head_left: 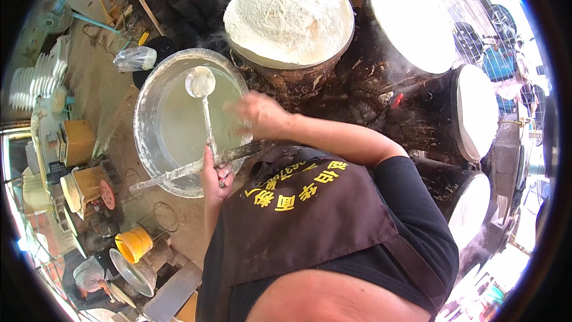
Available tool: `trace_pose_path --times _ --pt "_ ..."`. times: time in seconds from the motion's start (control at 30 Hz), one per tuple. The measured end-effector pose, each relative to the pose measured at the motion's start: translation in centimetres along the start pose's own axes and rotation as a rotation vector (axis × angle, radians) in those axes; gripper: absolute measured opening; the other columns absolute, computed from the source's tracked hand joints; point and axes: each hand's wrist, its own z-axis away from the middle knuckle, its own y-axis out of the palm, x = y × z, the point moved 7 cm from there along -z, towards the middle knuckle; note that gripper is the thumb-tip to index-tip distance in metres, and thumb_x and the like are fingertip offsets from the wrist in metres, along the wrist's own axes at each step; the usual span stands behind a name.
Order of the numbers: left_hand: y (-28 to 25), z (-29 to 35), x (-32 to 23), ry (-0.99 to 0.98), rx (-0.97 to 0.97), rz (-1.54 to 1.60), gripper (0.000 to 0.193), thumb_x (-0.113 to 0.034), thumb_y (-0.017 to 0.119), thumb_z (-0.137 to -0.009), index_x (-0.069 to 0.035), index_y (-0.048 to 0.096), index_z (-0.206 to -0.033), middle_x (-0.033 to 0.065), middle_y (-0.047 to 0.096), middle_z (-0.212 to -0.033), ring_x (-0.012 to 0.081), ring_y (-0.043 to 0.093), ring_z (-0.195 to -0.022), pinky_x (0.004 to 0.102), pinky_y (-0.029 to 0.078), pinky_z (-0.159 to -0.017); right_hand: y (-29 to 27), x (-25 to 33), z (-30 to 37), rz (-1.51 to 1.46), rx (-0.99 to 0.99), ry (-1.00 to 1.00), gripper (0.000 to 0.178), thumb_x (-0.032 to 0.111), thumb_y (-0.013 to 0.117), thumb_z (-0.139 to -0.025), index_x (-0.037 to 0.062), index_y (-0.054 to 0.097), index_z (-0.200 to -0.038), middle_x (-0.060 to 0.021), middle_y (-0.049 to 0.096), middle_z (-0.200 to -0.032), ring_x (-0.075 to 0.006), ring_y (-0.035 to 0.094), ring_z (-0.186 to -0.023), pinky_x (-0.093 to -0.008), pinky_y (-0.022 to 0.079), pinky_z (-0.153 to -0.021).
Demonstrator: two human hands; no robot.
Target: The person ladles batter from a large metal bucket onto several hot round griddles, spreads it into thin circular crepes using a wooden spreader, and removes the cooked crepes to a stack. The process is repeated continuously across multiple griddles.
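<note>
My left hand (215,174) is closed around the long handle of a ladle (200,82). The ladle's bowl, coated with something white, is over a large metal tub (146,92) that contains a cloudy, pale liquid (185,122). My right hand (260,114) is above the tub's right rim, smeared by motion, so its fingers cannot be read. A flour-crusted stick (173,174) lies across the tub's near rim, passing right by my left hand; whether the hand touches it I cannot tell.
A round steamer (291,18) heaped with white, doughy material stands ahead. Several more white-topped drums (414,27) curve round my right side, with steam about. A plastic bag (134,58) rests beyond the tub. At left are a yellow bucket (133,244) and another person (89,274).
</note>
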Motion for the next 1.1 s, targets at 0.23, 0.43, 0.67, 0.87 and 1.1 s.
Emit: trace_pose_path --times 0.23,0.43,0.67,0.87,1.1 --pt "-0.8 0.0 0.2 0.038 -0.008 0.120 0.026 -0.040 0.052 -0.096 -0.015 0.056 -0.100 -0.0023 0.042 -0.061 0.0053 0.035 -0.043 0.0185 0.027 -0.030 -5.4 -9.9 -5.1 0.550 -0.153 0.190 0.045 0.008 0.053 -0.081 0.0101 0.046 -0.125 -0.0198 0.054 -0.112 -0.0347 0.047 -0.115 -0.0459 0.037 -0.092" --pt "0.4 1.2 0.3 0.078 -0.016 0.151 0.024 -0.039 0.051 -0.097 -0.016 0.057 -0.100 -0.0043 0.034 -0.055 0.0055 0.033 -0.042 0.0185 0.026 -0.029 -12.8 -12.7 -10.4 0.405 0.062 0.400 0.020 0.010 0.054 -0.083 0.0018 0.062 -0.099 -0.0196 0.066 -0.083 -0.0330 0.066 -0.080 -0.0423 0.053 -0.068" --pt "0.9 1.7 0.3 0.113 -0.013 0.228 0.024 -0.038 0.051 -0.097 -0.016 0.060 -0.096 -0.0047 0.032 -0.051 0.0066 0.032 -0.040 0.0185 0.027 -0.028 -26.0 -9.1 -16.1 0.683 -0.341 0.079 0.014 0.006 0.059 -0.076 0.0052 0.069 -0.086 -0.0176 0.069 -0.085 -0.0339 0.068 -0.083 -0.0428 0.054 -0.068" --pt "1.8 2.0 -1.1 0.188 0.004 0.268 0.029 -0.040 0.050 -0.097 -0.014 0.062 -0.093 -0.0040 0.034 -0.049 0.0066 0.034 -0.040 0.0176 0.029 -0.027 -21.0 -4.5 -11.0 0.620 -0.137 -0.001 0.015 0.009 0.054 -0.082 0.0045 0.061 -0.095 -0.0159 0.061 -0.097 -0.0333 0.062 -0.091 -0.0446 0.053 -0.075" --pt "3.8 0.5 -3.3 0.141 0.143 0.267 0.031 -0.039 0.054 -0.096 -0.008 0.054 -0.093 -0.0006 0.039 -0.061 0.0067 0.039 -0.045 0.0189 0.032 -0.028 -11.4 -9.6 5.8 0.277 -0.136 0.346 0.013 0.002 0.053 -0.077 -0.0004 0.057 -0.090 -0.0191 0.056 -0.094 -0.0368 0.055 -0.098 -0.0453 0.049 -0.081"
